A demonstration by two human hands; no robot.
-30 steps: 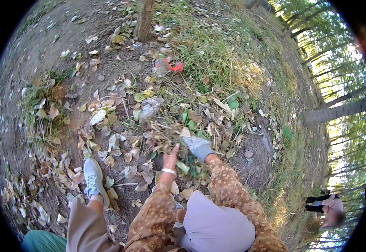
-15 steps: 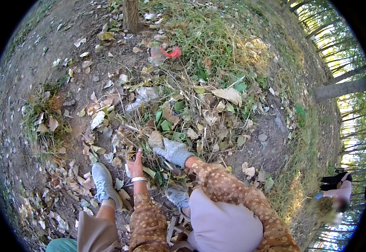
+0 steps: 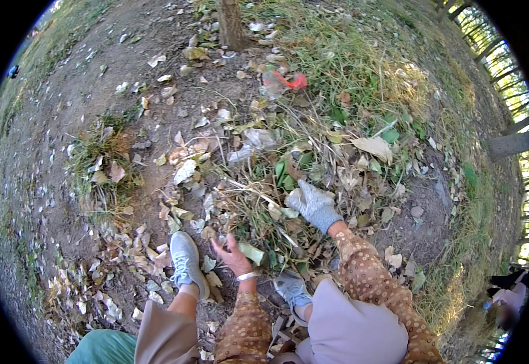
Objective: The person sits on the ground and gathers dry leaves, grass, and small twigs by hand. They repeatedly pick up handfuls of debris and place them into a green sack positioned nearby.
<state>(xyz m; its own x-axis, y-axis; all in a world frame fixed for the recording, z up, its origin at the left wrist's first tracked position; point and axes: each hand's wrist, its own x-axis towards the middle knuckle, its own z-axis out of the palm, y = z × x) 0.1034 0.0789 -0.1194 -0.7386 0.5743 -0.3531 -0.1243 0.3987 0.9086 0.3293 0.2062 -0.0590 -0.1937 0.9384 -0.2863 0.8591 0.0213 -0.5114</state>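
Gloved right hand (image 3: 313, 205) laid on debris pile (image 3: 276, 182), fingers together, grasping nothing clearly. Bare left hand (image 3: 231, 253) spread open near pile's edge. Twigs best gathered low, scooped inward.

Around the pile of twigs and leaves (image 3: 276, 182), bare dirt (image 3: 88, 79) lay open to the left — a tree trunk (image 3: 231, 24) blocked beyond, grass (image 3: 361, 67) crowding the right.

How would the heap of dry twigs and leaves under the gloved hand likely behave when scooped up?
The heap of dry twigs and leaves looks loose and tangled, so it is probably light and sheds bits. The gloved right hand presses on it; thin stems may snap.
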